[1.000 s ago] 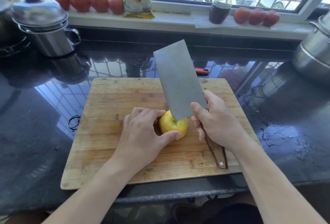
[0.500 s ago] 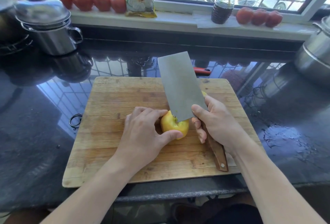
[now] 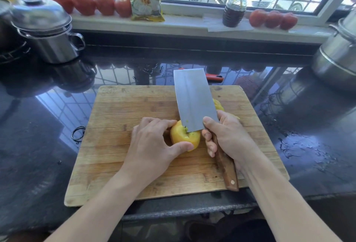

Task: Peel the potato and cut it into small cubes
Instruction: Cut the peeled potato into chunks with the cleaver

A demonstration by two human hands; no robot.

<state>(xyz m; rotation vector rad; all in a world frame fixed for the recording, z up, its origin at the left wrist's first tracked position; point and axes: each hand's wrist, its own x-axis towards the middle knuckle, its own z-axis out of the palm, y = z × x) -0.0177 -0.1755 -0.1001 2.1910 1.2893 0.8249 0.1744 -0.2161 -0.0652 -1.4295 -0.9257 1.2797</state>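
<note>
Head view: my left hand (image 3: 152, 145) curls over a peeled yellow potato (image 3: 185, 138) at the middle of the wooden cutting board (image 3: 119, 126). My right hand (image 3: 227, 137) clamps the cleaver (image 3: 194, 101) at its handle, edge in the potato's top. The potato looks firm, wet and slippery, best pinned from above with fingertips tucked. Since a second ago the blade has tilted lower toward the board; the potato has not moved.

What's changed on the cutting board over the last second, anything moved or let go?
The cleaver has tipped down, sinking further into the potato. A second yellow piece now shows behind the blade. The left hand still grips the potato, the right hand the cleaver.
</note>
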